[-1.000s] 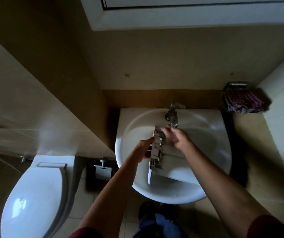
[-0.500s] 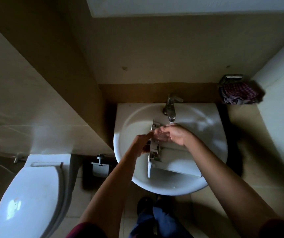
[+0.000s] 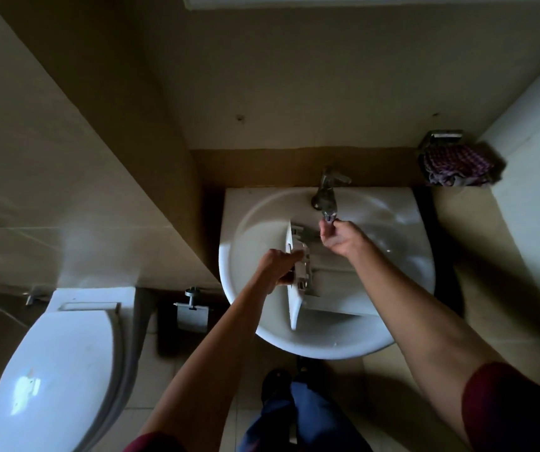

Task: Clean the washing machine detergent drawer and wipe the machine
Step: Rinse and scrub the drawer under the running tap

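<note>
The detergent drawer is laid in the sink below the tap, its body stretched rightward. Its front end is gripped by the left hand. The right hand, nearer the tap, is curled under the spout; whether anything is held cannot be told.

There is one sink, with one tap at its 12 o'clock and one detergent drawer inside. Two hands are seen: the left hand and the right hand. One toilet is at 8 o'clock, one paper holder at 7 o'clock, and one checked cloth at 2 o'clock.
</note>
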Demonstrator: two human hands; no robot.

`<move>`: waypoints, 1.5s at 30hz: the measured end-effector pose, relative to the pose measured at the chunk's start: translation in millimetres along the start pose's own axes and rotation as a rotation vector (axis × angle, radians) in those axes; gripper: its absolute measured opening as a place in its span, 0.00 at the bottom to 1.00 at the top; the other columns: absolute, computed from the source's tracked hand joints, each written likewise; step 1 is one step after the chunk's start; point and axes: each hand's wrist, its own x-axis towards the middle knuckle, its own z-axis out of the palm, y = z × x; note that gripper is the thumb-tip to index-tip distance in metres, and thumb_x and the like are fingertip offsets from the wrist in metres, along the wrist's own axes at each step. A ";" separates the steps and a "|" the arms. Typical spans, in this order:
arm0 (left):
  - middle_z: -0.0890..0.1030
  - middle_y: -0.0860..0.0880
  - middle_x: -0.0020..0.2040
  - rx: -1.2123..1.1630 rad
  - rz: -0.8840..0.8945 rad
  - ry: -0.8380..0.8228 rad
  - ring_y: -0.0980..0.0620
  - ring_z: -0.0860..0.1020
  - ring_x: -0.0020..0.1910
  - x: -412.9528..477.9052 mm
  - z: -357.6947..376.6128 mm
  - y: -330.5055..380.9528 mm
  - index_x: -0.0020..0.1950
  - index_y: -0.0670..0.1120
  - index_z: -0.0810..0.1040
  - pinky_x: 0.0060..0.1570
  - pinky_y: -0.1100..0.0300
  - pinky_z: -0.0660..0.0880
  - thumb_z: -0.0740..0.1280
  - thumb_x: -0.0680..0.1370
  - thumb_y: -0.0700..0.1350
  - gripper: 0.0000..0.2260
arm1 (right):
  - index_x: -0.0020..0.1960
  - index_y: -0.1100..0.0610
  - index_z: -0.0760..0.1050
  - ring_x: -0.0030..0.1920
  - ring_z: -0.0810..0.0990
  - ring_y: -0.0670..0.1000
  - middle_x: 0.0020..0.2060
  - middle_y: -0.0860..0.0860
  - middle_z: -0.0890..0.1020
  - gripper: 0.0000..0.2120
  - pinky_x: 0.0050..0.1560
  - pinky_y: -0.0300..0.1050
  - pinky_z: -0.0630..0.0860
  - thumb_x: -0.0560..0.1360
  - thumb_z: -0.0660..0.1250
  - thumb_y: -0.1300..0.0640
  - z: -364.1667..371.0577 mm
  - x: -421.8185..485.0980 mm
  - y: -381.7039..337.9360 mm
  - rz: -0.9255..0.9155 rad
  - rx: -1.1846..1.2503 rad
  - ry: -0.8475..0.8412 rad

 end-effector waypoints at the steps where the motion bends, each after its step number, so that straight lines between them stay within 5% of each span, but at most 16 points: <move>1: 0.83 0.38 0.49 0.021 0.011 0.001 0.42 0.84 0.44 0.5 -0.6 -1.7 0.54 0.35 0.79 0.47 0.53 0.82 0.71 0.74 0.53 0.21 | 0.43 0.63 0.70 0.20 0.78 0.47 0.24 0.55 0.79 0.15 0.19 0.33 0.71 0.82 0.49 0.62 2.1 0.6 1.2 0.007 0.048 0.009; 4: 0.83 0.39 0.48 0.030 0.025 0.002 0.47 0.82 0.39 0.7 -1.9 -8.5 0.52 0.37 0.80 0.37 0.60 0.81 0.70 0.76 0.52 0.18 | 0.45 0.64 0.73 0.26 0.81 0.50 0.35 0.56 0.80 0.13 0.27 0.36 0.78 0.82 0.52 0.65 1.1 -7.7 3.3 0.100 -0.094 -0.079; 7: 0.82 0.40 0.47 -0.047 0.002 -0.023 0.49 0.80 0.35 -2.2 -1.0 -8.2 0.52 0.38 0.79 0.32 0.62 0.79 0.69 0.77 0.50 0.14 | 0.50 0.64 0.76 0.39 0.84 0.50 0.43 0.58 0.83 0.11 0.41 0.41 0.81 0.80 0.54 0.68 -4.5 -30.7 7.5 0.185 -0.726 -0.269; 12: 0.82 0.37 0.50 -0.041 -0.014 -0.042 0.44 0.80 0.40 -6.0 1.0 0.2 0.49 0.38 0.78 0.43 0.54 0.79 0.66 0.79 0.49 0.13 | 0.57 0.68 0.74 0.38 0.84 0.51 0.45 0.60 0.82 0.11 0.40 0.44 0.82 0.80 0.55 0.69 1.7 -60.7 -0.4 0.111 -1.094 -0.288; 15: 0.81 0.40 0.46 -0.022 -0.016 -0.061 0.47 0.79 0.37 -10.4 1.1 2.5 0.51 0.38 0.76 0.36 0.59 0.79 0.64 0.81 0.48 0.12 | 0.52 0.67 0.76 0.31 0.83 0.46 0.42 0.57 0.81 0.10 0.31 0.37 0.79 0.81 0.56 0.65 0.5 -54.1 1.4 -0.010 -0.933 -0.123; 20: 0.81 0.37 0.54 0.005 -0.036 0.002 0.40 0.81 0.53 -12.2 2.3 -4.1 0.56 0.38 0.77 0.56 0.47 0.78 0.66 0.78 0.55 0.20 | 0.47 0.67 0.72 0.32 0.82 0.53 0.36 0.62 0.80 0.13 0.30 0.40 0.79 0.82 0.51 0.63 -12.1 -20.9 0.2 -0.070 -0.032 -0.015; 23: 0.81 0.37 0.54 0.002 -0.045 0.006 0.40 0.81 0.53 -11.0 2.1 -4.4 0.54 0.39 0.76 0.57 0.46 0.78 0.66 0.78 0.55 0.19 | 0.46 0.66 0.71 0.35 0.80 0.50 0.36 0.59 0.80 0.15 0.31 0.38 0.78 0.83 0.48 0.62 -6.8 -12.6 0.9 -0.066 0.037 -0.017; 26: 0.81 0.37 0.54 -0.002 -0.048 0.014 0.40 0.81 0.53 -6.5 3.2 -5.9 0.56 0.38 0.77 0.57 0.46 0.78 0.67 0.77 0.56 0.21 | 0.48 0.67 0.70 0.42 0.76 0.52 0.43 0.60 0.75 0.11 0.42 0.41 0.77 0.82 0.50 0.65 -0.4 -6.2 1.1 -0.041 0.122 -0.001; 28: 0.81 0.36 0.55 0.003 -0.055 0.012 0.39 0.81 0.52 1.2 4.2 -10.1 0.57 0.38 0.77 0.57 0.45 0.77 0.67 0.76 0.56 0.22 | 0.47 0.67 0.70 0.40 0.75 0.51 0.42 0.60 0.74 0.09 0.38 0.39 0.77 0.81 0.53 0.66 -1.1 -3.8 3.2 -0.039 0.101 -0.006; 31: 0.81 0.35 0.53 0.000 -0.033 -0.008 0.38 0.81 0.51 -4.6 5.5 -7.1 0.53 0.37 0.76 0.57 0.45 0.77 0.66 0.78 0.55 0.20 | 0.44 0.63 0.71 0.32 0.75 0.48 0.35 0.55 0.76 0.10 0.25 0.37 0.73 0.81 0.54 0.66 -4.8 -17.8 5.5 -0.046 -0.139 -0.090; 35: 0.78 0.37 0.45 -0.002 -0.002 -0.012 0.40 0.79 0.44 -11.3 4.7 -0.7 0.48 0.39 0.75 0.54 0.47 0.76 0.65 0.79 0.52 0.15 | 0.48 0.62 0.75 0.41 0.80 0.50 0.42 0.56 0.80 0.11 0.42 0.39 0.78 0.81 0.54 0.67 -18.0 -52.3 15.1 -0.116 -0.589 -0.099; 39: 0.81 0.32 0.52 0.000 -0.008 -0.016 0.35 0.81 0.49 -1.4 5.0 -5.5 0.54 0.34 0.77 0.56 0.42 0.76 0.66 0.77 0.51 0.20 | 0.54 0.61 0.79 0.53 0.80 0.52 0.52 0.57 0.82 0.11 0.59 0.46 0.76 0.81 0.58 0.62 -49.7 -72.4 66.3 -0.544 -0.921 -0.078; 42: 0.80 0.38 0.44 0.002 -0.019 -0.043 0.42 0.80 0.41 -9.9 5.3 0.1 0.49 0.37 0.77 0.48 0.51 0.80 0.65 0.79 0.49 0.14 | 0.59 0.61 0.78 0.53 0.80 0.51 0.54 0.55 0.82 0.11 0.55 0.33 0.72 0.79 0.61 0.64 -77.1 -76.0 81.5 -0.856 -1.196 -0.012; 45: 0.80 0.43 0.39 -0.010 -0.054 -0.074 0.47 0.79 0.36 -11.5 6.1 3.5 0.47 0.40 0.76 0.36 0.59 0.78 0.62 0.81 0.47 0.11 | 0.62 0.65 0.75 0.59 0.78 0.57 0.58 0.61 0.80 0.14 0.62 0.43 0.72 0.78 0.60 0.65 -90.2 -70.4 70.5 -1.008 -1.451 0.142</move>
